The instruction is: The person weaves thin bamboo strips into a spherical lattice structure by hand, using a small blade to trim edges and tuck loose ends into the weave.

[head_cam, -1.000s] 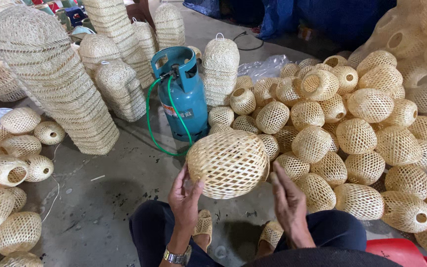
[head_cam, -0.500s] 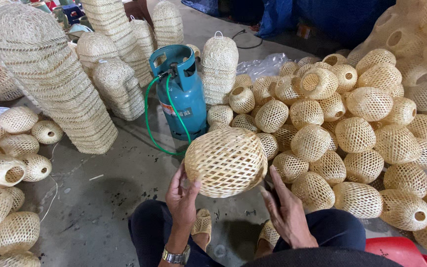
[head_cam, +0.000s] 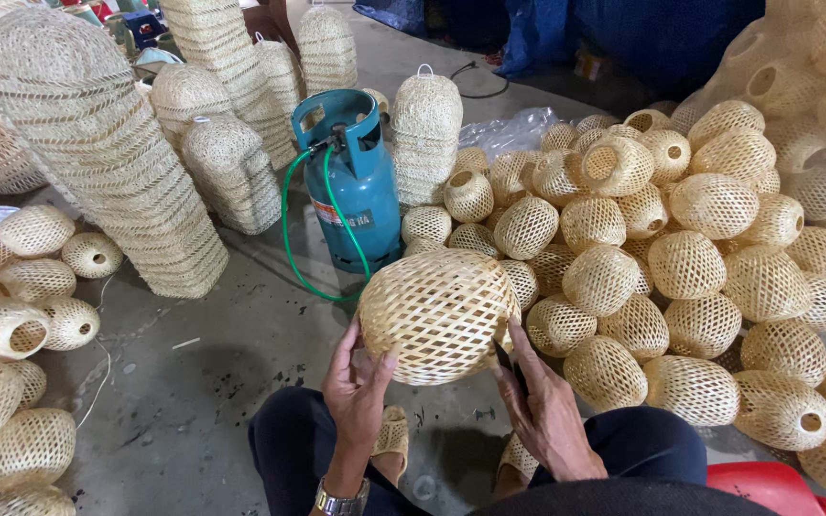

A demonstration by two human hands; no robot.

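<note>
Between both hands, above the knees | left hand point(head_cam: 360, 382) fingers point(head_cam: 348, 346) and right hand point(head_cam: 549, 413) fingers grasp round open-weave bamboo basket point(head_cam: 440, 315), pale, hollow | teal gas cylinder point(head_cam: 354, 182) at 11 o'clock | similar basket pile point(head_cam: 700, 277) at 2 o'clock on floor point(head_cam: 203, 382)

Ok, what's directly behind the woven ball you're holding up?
Behind the woven bamboo ball, held by the left hand and right hand, stands a teal gas cylinder with a green hose. The ball covers the floor and the nearest small baskets partly.
</note>
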